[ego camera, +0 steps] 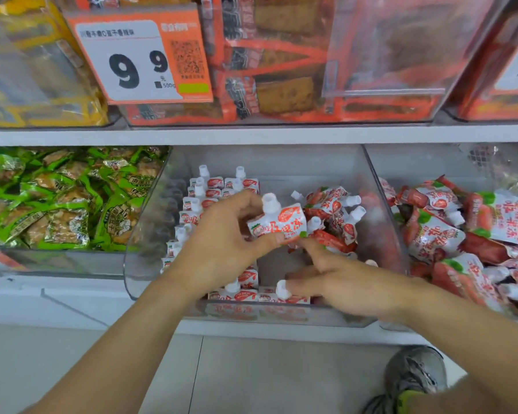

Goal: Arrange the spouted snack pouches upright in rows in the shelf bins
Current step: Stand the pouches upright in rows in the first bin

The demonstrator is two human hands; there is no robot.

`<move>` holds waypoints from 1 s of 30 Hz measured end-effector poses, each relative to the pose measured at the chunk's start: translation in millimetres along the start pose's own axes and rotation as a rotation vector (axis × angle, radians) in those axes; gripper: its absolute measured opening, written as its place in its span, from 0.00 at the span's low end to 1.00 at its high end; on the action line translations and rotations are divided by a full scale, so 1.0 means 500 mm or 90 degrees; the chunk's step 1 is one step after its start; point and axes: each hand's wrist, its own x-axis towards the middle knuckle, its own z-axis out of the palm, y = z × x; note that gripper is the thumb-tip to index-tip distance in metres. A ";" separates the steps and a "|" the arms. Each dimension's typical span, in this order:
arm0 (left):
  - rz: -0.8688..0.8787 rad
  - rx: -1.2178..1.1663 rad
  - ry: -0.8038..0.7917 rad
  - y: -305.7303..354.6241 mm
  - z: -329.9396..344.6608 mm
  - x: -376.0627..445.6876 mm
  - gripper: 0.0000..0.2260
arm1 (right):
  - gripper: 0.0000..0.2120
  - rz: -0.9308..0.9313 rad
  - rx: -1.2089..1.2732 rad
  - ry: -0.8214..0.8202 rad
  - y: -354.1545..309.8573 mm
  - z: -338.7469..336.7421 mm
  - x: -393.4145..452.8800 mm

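A large "9 9" with "500g" beneath it, a QR code and a line of blurred Chinese characters are printed on the orange-framed price tag (141,55) hung on the upper shelf; red Chinese characters are carried on the spouted pouches, too soft to be read with certainty. A white pouch with red strawberry artwork and a white screw cap (277,221) is pinched by the left hand (222,243) between thumb and fingers, spout tilted up, above the middle of the clear plastic bin (150,234); the right hand (341,282) is held low at the bin's front, its forefinger stretched toward the held pouch, and a white spout cap (281,288) of a front-row pouch is seen at its other fingers; whether that cap is gripped cannot be told. Upright rows of pouches (216,189) are stood along the bin's left side and front; a loose heap of pouches (332,216) is left at the right rear. More of the same pouches (461,234) are piled in the neighbouring bin to the right; green snack packets (57,198) are held in the bin to the left; orange packets (281,70) are stacked above. A grey shoe (413,375) is seen on the tiled floor.
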 end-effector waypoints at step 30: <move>0.084 0.234 -0.187 -0.014 0.028 -0.058 0.11 | 0.11 0.055 -0.518 -0.140 -0.077 -0.044 0.041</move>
